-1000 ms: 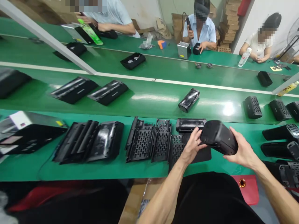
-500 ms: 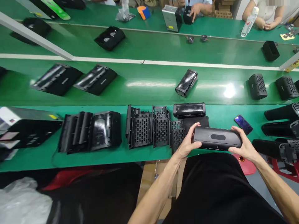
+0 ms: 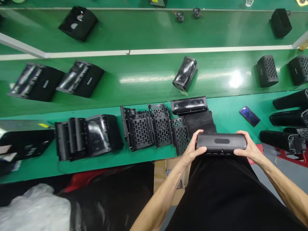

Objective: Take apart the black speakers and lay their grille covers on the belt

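- Left edge, mid-height: a silver-and-black box (image 3: 21,141) lies on the green bench (image 3: 228,120).
- Upper left: two black housings (image 3: 36,81) lie side by side on the glossy green belt (image 3: 144,86), both angled.
- Lower left of centre: glossy black shells (image 3: 89,134) stand packed together on the bench.
- Centre: perforated grille panels (image 3: 154,128) lean in a row, touching one another.
- Left hand (image 3: 192,149), lower centre: closed round the left end of the black speaker body (image 3: 221,142), thumb on the near side, fingers over the top.
- The speaker body sits lower right of centre, held level and lengthwise across the frame at the bench's near edge, oval panel facing up, off the surface.
- Just above it: a dark mat (image 3: 201,120), then a mesh-fronted speaker (image 3: 189,105) lying flat.
- Higher up, on the belt: a round-ended speaker (image 3: 184,73), tilted.
- Right hand (image 3: 247,148): clasped round the speaker body's right end.
- Right of centre: a phone (image 3: 249,115) flat on the bench, apart from the hands.
- Right edge: long black casings (image 3: 281,141) stacked in rows; above them, two grilled units (image 3: 267,70) on the belt.
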`<state>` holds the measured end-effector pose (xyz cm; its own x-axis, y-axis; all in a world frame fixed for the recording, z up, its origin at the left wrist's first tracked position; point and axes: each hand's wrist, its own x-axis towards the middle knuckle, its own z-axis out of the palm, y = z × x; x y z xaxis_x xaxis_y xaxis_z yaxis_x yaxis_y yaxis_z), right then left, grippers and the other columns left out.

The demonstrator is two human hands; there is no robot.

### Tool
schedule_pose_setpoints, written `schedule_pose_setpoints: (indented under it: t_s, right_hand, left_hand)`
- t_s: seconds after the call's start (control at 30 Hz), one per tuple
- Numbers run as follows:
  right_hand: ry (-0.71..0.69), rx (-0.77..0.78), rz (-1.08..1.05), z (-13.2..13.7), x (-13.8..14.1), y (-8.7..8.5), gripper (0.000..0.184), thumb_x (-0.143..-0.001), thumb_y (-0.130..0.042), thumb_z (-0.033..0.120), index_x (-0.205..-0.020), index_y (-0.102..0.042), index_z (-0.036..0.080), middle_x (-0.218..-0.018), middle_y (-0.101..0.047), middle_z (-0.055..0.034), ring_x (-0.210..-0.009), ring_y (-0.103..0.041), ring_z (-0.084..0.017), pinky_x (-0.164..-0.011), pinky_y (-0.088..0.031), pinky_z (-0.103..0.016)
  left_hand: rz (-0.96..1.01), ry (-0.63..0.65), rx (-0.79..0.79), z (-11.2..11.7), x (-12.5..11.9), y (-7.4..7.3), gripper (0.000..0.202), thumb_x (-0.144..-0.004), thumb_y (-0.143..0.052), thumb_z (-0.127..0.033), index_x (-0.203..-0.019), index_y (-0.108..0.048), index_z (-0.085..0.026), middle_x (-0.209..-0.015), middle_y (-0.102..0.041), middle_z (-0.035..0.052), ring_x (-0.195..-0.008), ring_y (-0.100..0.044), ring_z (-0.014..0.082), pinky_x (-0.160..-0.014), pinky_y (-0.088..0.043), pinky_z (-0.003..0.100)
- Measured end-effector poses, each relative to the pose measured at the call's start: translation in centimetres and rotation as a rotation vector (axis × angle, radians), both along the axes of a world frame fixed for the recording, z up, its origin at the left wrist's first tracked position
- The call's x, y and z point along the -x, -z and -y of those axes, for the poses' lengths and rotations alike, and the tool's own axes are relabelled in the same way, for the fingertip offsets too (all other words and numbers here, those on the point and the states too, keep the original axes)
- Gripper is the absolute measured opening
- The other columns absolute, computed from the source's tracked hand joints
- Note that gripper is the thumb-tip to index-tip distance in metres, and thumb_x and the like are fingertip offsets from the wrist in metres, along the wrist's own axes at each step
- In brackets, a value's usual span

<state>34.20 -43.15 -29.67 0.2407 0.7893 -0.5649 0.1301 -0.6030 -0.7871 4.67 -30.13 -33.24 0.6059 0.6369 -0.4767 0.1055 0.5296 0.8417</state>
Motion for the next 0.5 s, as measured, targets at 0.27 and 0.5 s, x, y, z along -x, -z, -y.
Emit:
schedule_pose_setpoints:
  t_s: [0.27, 0.5]
  right_hand:
    - [-0.012, -0.038, -0.036, 1.0, -0.6, -0.1, 0.092, -0.069, -0.091, 0.065, -0.145, -0.053, 0.032, -0.146, -0.059, -0.0093, -0.127, -0.060, -0.035, -0.110, -0.050, -0.048]
    - [-0.013, -0.004, -0.114, -0.3, -1.0, 0.6, 0.085, -0.070, -0.089, 0.068, -0.139, -0.056, 0.030, -0.128, -0.064, -0.0076, -0.113, -0.064, -0.032, -0.100, -0.054, -0.045]
  left_hand:
    - [0.042, -0.050, -0.030, 0.7, 0.0, -0.8, 0.092, -0.069, -0.089, -0.058, -0.147, -0.050, -0.027, -0.130, -0.062, 0.0081, -0.117, -0.059, 0.0326, -0.103, -0.047, 0.042]
    - [-0.012, -0.033, 0.014, 0.5, 0.0, -0.5, 0.098, -0.075, -0.084, -0.063, -0.156, -0.040, -0.028, -0.131, -0.064, 0.0090, -0.121, -0.060, 0.0336, -0.107, -0.046, 0.043]
